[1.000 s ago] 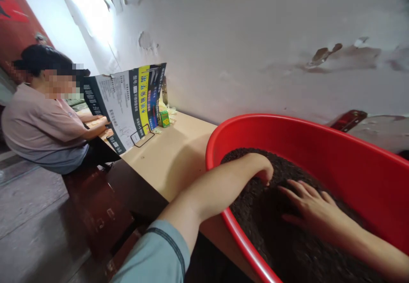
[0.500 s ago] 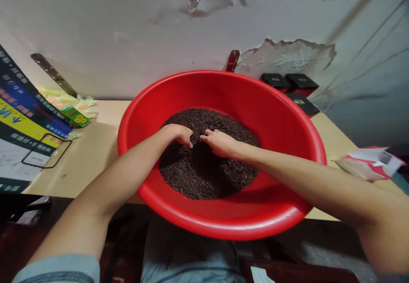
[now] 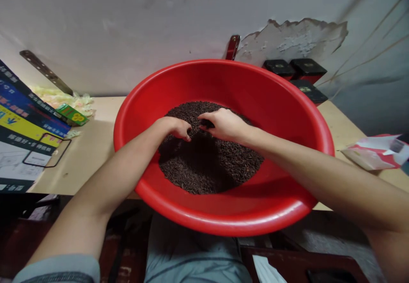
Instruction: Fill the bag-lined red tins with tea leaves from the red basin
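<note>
A large red plastic basin (image 3: 220, 221) holds a mound of loose, dark brown, dry tea leaves (image 3: 191, 172). My left hand (image 3: 178, 128) is over the left part of the mound, palm turned inward, with thumb and fingers slightly apart; its other fingers are partly hidden. Facing it from the right, my right hand (image 3: 225, 124) sits higher over the leaves, index finger and thumb spread with a dark gap between them. Nothing held shows in either hand. A dark shadow falls on the leaves below them.
The basin stands on a light wooden table (image 3: 86, 146) against a peeling wall. Several black-lidded boxes (image 3: 308, 67) are behind it at the right. A white and red packet (image 3: 377, 153) lies far right. Leftward are a printed board (image 3: 25, 134) and a small green box (image 3: 72, 114).
My right hand has lifted from the leaves, and its thumb and index finger have spread. My left hand has shifted slightly left. The camera view has tilted down a little.
</note>
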The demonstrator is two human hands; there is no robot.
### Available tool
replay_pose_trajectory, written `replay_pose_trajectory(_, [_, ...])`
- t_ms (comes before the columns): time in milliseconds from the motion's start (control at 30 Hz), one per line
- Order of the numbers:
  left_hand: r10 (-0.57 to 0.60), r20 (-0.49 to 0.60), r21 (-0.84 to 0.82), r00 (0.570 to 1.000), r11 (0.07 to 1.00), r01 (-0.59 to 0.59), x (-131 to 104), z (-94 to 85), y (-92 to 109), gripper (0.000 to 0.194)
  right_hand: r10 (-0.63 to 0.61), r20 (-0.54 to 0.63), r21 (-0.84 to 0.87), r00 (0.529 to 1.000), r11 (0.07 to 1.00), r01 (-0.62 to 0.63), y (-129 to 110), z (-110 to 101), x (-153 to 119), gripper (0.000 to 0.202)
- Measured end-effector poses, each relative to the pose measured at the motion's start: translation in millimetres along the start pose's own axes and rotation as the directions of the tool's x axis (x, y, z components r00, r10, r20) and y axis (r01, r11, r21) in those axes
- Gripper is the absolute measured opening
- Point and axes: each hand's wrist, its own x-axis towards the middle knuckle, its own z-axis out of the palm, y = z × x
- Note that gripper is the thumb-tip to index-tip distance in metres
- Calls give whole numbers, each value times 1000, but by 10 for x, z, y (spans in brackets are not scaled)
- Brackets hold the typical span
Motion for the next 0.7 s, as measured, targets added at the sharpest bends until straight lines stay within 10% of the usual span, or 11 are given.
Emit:
replay_pose_trajectory(133, [-6, -11, -3, 1000, 1000, 6, -22, -10, 12, 75, 42, 12, 28, 999, 999, -43, 194, 86, 21, 70])
replay_pose_trajectory(333, [21, 8, 12, 1000, 1000, -21, -43, -7, 38, 72, 26, 417, -73, 909, 997, 4, 221, 412, -47, 130])
replay_pose_trajectory(700, [8, 19, 36, 1000, 999, -9, -73, -8, 69, 70, -72, 348, -187, 935, 972, 145, -37, 503, -76, 79])
